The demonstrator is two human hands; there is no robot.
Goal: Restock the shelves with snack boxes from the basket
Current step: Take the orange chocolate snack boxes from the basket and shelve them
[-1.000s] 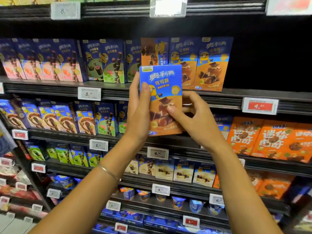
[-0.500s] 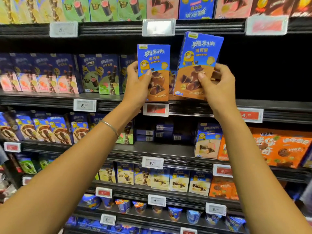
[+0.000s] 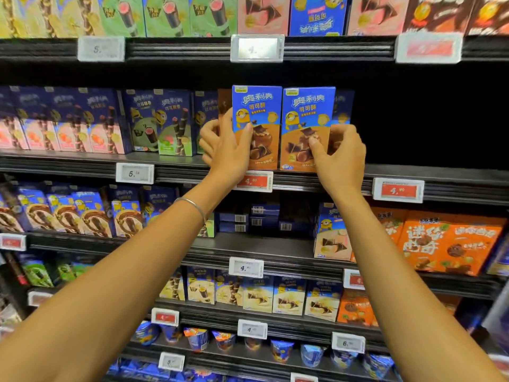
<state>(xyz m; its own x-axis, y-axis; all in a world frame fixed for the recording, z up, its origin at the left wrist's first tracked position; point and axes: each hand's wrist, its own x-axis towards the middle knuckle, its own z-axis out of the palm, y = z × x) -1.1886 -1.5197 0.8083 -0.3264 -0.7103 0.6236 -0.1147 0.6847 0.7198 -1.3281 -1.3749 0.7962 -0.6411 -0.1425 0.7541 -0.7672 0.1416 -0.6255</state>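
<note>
- The left snack box [image 3: 258,111] and right snack box [image 3: 308,111] stand upright, side by side and touching, at the front edge of the shelf [image 3: 429,172], above a red price tag [image 3: 254,182]
- The left hand [image 3: 223,151] grips the left snack box, thumb on its front and fingers [image 3: 207,132] curled round its left side
- The right hand [image 3: 341,159] pinches the right snack box low on its right edge, thumb in front and fingers [image 3: 339,135] curled
- A bracelet [image 3: 192,204] sits on the left wrist
</note>
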